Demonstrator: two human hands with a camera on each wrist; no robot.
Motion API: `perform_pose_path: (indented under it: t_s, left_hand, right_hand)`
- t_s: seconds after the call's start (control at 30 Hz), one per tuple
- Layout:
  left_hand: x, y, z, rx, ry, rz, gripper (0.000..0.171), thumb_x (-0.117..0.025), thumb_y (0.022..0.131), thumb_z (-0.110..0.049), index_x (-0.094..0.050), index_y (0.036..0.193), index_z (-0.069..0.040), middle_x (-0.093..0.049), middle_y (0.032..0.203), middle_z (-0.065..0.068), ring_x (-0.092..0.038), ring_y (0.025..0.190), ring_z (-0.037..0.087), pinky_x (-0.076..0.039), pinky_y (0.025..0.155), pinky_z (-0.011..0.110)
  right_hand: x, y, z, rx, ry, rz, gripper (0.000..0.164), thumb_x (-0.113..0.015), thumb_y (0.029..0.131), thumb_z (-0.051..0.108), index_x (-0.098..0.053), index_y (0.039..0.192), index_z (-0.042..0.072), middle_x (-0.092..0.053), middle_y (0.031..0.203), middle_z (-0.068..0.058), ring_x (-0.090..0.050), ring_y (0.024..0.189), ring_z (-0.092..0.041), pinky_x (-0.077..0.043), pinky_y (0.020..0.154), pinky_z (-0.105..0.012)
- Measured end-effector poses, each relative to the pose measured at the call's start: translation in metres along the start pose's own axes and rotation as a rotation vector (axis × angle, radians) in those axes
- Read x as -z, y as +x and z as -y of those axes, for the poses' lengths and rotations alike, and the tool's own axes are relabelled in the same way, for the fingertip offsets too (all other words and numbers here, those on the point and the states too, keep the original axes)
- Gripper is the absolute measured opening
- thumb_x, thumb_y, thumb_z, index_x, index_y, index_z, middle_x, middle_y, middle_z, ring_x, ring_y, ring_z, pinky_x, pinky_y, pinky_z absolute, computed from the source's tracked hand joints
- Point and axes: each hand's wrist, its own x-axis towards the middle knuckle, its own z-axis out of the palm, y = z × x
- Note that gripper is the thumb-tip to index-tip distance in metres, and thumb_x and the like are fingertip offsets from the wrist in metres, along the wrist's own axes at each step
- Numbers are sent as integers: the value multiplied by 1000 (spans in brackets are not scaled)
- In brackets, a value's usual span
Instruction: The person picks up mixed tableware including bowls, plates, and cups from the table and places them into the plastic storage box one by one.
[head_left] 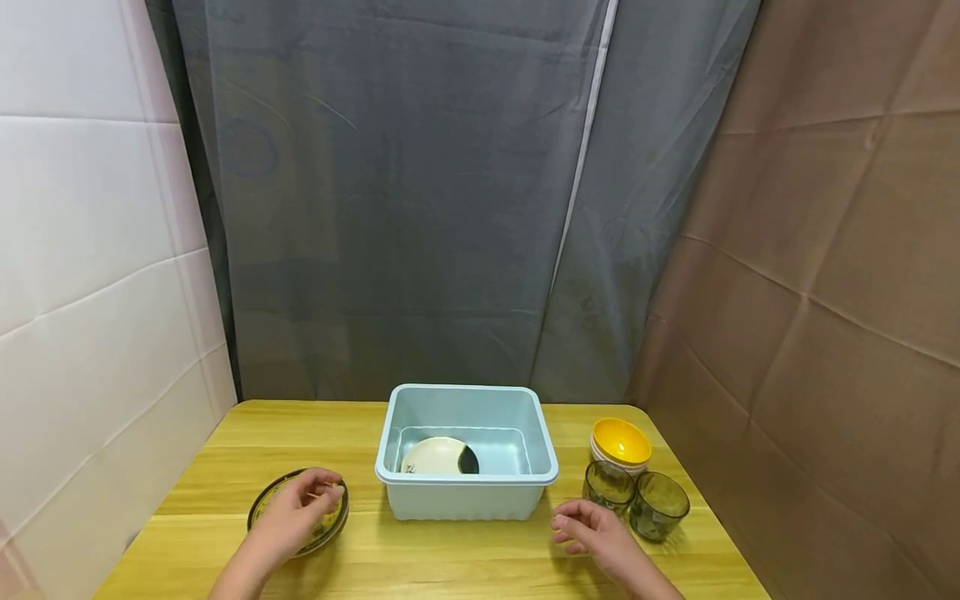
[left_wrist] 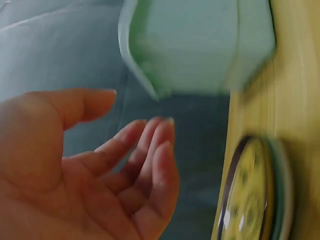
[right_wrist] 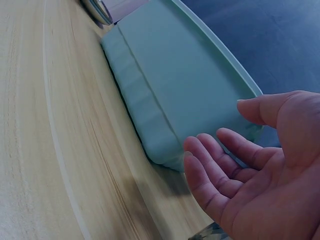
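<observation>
My left hand (head_left: 292,510) hovers over a small stack of yellow patterned plates (head_left: 330,531) on the left of the table. In the left wrist view its fingers are loosely bent, with nothing held, and the plates (left_wrist: 247,197) lie beyond them. My right hand (head_left: 596,537) is in the air at the right front of a pale blue plastic tub (head_left: 465,497), beside two green glass cups. Seen from the right wrist, its relaxed fingers hold nothing. Inside the tub lies a cream plate (head_left: 433,456) with a dark patch.
At the right stand two green glass cups, one (head_left: 658,507) nearer the edge and the other (head_left: 609,485) beside it. Behind them is a yellow bowl (head_left: 621,442) stacked on white. A grey curtain (head_left: 390,208) hangs behind the wooden table (head_left: 397,567); cloths flank both sides.
</observation>
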Motion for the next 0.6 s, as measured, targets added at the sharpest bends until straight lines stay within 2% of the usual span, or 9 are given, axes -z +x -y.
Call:
perform_pose_path:
  t_s: [0.13,0.23,0.33,0.43,0.5,0.6]
  left_hand:
    - [27,7,13,58,255,-150,37,-71,107,-24,-70,132,3,-73,112,11,-70,97,27,-57,77,45]
    - [43,10,29,133,379,-196,44,-72,105,-25,-66,132,10,-73,113,24,-72,94,36,-57,73,52]
    - [53,9,43,203,462,-191,52,-74,104,-29,-63,129,15,-69,119,36,-71,97,48,-58,71,56]
    - [56,8,54,251,498,-163,56,-76,102,-31,-62,126,17,-66,123,41,-69,102,54,-59,74,60]
    - [57,8,59,272,497,-145,56,-78,101,-30,-62,125,18,-66,123,41,-69,104,55,-59,77,61]
    - [60,9,63,295,481,-132,49,-79,101,-26,-63,120,17,-68,118,38,-70,100,49,-57,79,59]
  right_hand:
    - [1,1,-2,4,-7,10,36,-63,114,22,-64,132,-10,-74,115,-9,-74,108,-30,-62,95,-52]
    - [1,0,-2,-4,-7,25,34,-62,114,22,-65,130,-9,-73,113,-8,-74,107,-28,-62,95,-52]
    - [1,1,0,-13,2,40,34,-62,115,23,-66,129,-7,-73,112,-6,-73,107,-28,-61,96,-53]
    - [1,0,1,-10,2,47,33,-61,115,23,-66,129,-6,-73,112,-5,-74,106,-28,-61,95,-52]
    - [1,0,2,-7,3,48,32,-61,114,21,-66,129,-6,-72,111,-5,-74,106,-27,-62,94,-50]
    - [2,0,1,-7,9,49,29,-60,114,19,-66,127,-6,-72,110,-5,-73,105,-26,-62,92,-48]
